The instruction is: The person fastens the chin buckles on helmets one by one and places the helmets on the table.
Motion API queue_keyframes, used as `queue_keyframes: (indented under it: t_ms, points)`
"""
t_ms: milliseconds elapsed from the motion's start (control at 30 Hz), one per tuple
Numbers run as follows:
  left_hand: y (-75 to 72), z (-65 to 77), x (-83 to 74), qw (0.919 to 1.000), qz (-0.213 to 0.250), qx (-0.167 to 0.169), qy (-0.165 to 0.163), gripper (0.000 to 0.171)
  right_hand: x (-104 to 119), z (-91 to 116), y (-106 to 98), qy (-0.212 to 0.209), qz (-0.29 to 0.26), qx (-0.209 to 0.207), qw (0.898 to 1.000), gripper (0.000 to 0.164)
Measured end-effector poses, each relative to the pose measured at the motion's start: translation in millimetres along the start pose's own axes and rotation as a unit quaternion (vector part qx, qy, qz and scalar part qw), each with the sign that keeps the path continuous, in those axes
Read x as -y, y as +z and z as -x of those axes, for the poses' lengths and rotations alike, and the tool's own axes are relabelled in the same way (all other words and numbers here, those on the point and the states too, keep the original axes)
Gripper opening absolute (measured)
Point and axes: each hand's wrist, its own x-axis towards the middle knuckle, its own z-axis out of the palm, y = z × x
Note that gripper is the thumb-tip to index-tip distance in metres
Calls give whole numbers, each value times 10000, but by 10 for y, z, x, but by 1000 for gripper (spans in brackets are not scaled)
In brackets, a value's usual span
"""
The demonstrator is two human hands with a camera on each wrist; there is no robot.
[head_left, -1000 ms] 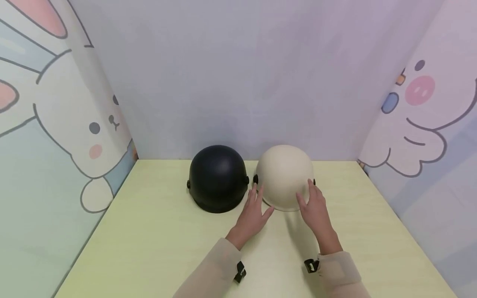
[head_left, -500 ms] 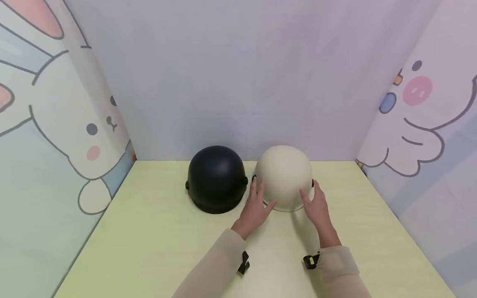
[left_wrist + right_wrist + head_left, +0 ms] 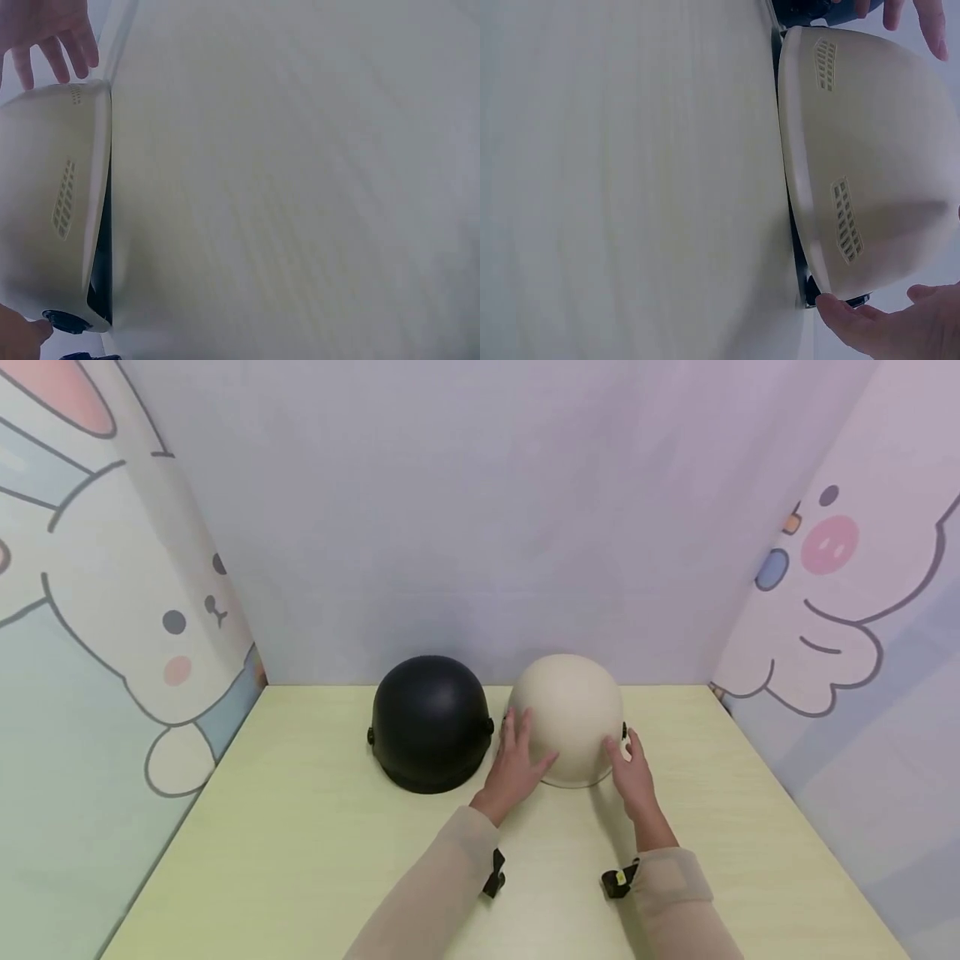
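In the head view a cream helmet (image 3: 570,714) rests dome up on the table. My left hand (image 3: 516,768) is at its left side, fingers spread and fairly straight. My right hand (image 3: 632,774) is at its right side, thumb and fingers apart near the black side knob (image 3: 624,731). The right wrist view has my right hand (image 3: 911,322) by the lower rim of the helmet (image 3: 870,150); firm contact is hard to tell. Part of my left hand (image 3: 19,334) is by the other knob (image 3: 66,321) in the left wrist view. Vent grids (image 3: 64,201) mark the helmet's front.
A black helmet (image 3: 430,727) sits just left of the cream one. Both stand on a pale yellow table (image 3: 315,860), close to the plain back curtain (image 3: 480,527). Cartoon-printed curtains (image 3: 112,677) enclose the sides. Black wrist devices (image 3: 617,882) hang at the sleeves.
My left hand has moved up slightly against the cream helmet's left side. The right hand has shifted outward to its right side. Both helmets appear a little further left as the view turns.
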Motion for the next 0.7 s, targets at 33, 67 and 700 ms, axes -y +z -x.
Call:
queue_keyframes:
  t_ms: [33, 67, 700]
  points:
    - [-1, -13, 0, 10000, 43, -8, -7, 86, -9, -11, 4, 26, -148, -1, 9999, 87]
    - [-2, -27, 0, 10000, 87, 1, -38, 86, -18, -24, 8, 65, -323, -5, 9995, 86]
    - [43, -159, -27, 9958, 846, 229, -259, 83, -54, -155, 67, 93, -1732, 205, 9846, 84]
